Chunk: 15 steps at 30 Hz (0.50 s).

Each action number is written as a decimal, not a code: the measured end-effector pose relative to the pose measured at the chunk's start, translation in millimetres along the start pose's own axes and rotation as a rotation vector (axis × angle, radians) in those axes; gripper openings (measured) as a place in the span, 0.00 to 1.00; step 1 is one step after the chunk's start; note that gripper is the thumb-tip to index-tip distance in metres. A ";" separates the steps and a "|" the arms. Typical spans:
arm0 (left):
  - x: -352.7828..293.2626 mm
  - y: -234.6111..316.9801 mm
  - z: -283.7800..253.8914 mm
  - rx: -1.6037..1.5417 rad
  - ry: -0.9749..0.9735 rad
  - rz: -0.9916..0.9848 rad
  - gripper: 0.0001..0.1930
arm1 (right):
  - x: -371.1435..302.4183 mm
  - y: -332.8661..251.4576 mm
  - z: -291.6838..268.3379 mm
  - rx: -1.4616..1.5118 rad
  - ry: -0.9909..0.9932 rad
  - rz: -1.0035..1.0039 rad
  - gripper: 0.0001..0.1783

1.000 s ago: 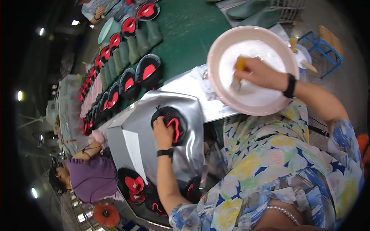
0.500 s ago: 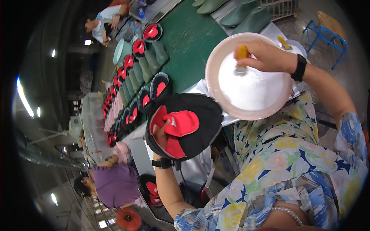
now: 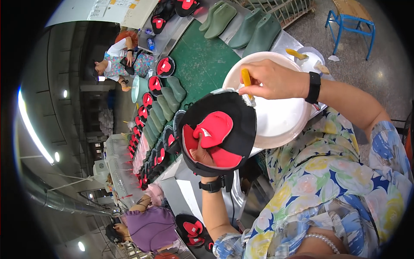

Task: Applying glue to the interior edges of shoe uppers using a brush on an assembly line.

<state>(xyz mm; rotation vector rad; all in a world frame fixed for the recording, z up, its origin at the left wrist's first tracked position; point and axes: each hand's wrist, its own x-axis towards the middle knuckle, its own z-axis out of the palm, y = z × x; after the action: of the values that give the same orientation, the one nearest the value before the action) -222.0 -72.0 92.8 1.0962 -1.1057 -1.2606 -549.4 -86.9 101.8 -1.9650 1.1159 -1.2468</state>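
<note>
A black shoe upper with a red lining (image 3: 241, 129) is in my left hand (image 3: 202, 152), the fingers inside its opening and gripping the lining. My right hand (image 3: 276, 80) pinches a yellow-handled brush (image 3: 246, 77). The bristles touch the far right edge of the upper, where a white wet coat shows along the rim. Just right of the upper stands a wide pale pink basin (image 3: 235, 69) holding white liquid (image 3: 282, 123). The upper overlaps the basin's left side, and my right hand is above its far part.
Beside the basin is a small white bowl (image 3: 317, 55) with another yellow-handled brush (image 3: 296, 54). Green shoe lasts (image 3: 261, 32) stand at the far edge. More lasts (image 3: 166, 108) and red-lined uppers (image 3: 165, 67) line the green table (image 3: 198, 60). Two co-workers are at left; a stool (image 3: 351, 28) stands far right.
My right hand has brought the brush left from over the liquid onto the upper's edge. My left hand has shifted the upper right and slightly up, toward the basin.
</note>
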 end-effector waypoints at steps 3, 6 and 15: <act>6.5 -7.9 -1.4 0.102 0.000 0.095 0.19 | -4.8 8.4 3.9 -0.007 0.018 -0.062 0.17; 16.5 -4.2 -11.8 0.700 -0.138 0.450 0.24 | -1.6 25.8 0.3 0.023 0.174 -0.169 0.15; 32.1 32.0 -28.2 0.663 -0.178 0.103 0.26 | -23.7 50.6 20.7 -0.330 -0.522 0.130 0.14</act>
<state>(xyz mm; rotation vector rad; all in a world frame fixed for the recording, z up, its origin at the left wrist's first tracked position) -189.4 -103.5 120.8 1.4002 -1.7663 -0.9359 -553.6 -91.3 42.6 -2.2325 1.1954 -0.4511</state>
